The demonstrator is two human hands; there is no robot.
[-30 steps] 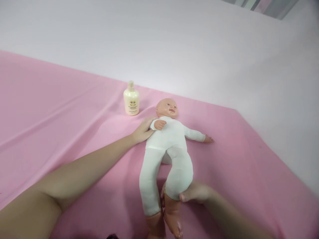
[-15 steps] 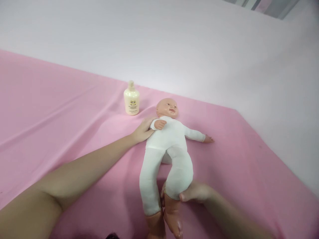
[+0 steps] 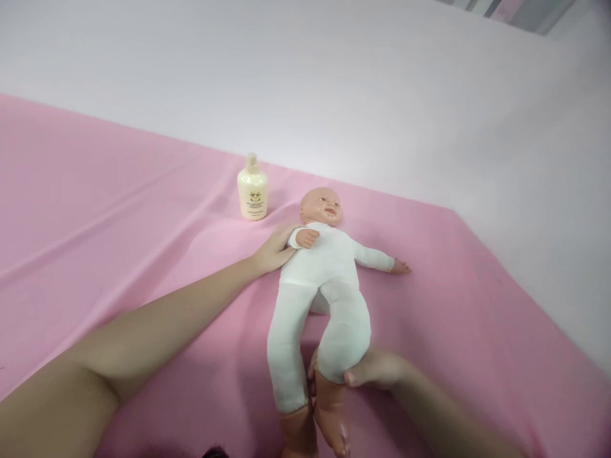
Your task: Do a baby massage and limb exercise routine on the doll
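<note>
Near the middle of the pink sheet [image 3: 119,210], one baby doll [image 3: 324,280] in a white bodysuit lies on its back, head toward the white wall [image 3: 305,83] and feet toward you. Your left hand [image 3: 275,249] reaches in along the doll's shoulder, its fingers tucked under the upper back beside the doll's bent arm; how far those fingers curl you cannot tell, since the doll covers them. Your right hand [image 3: 375,369] is closed around the lower part of the doll's leg, thumb on top just above the bare foot [image 3: 331,416], with the other leg lying close beside it.

One cream lotion bottle [image 3: 252,188] stands upright just beyond your left hand, near the doll's head but not touching it. It is the only thing standing close to your reach.

Around you, the sheet's far edge runs diagonally from the upper left down past the doll's head, and its right edge falls away toward the lower right corner. The doll's outstretched arm [image 3: 382,261] points toward that right edge with bare sheet between them. On your left the sheet lies wide and wrinkled, with long folds running toward the bottle.

Count: one doll, one bottle, two hands, both yours.
</note>
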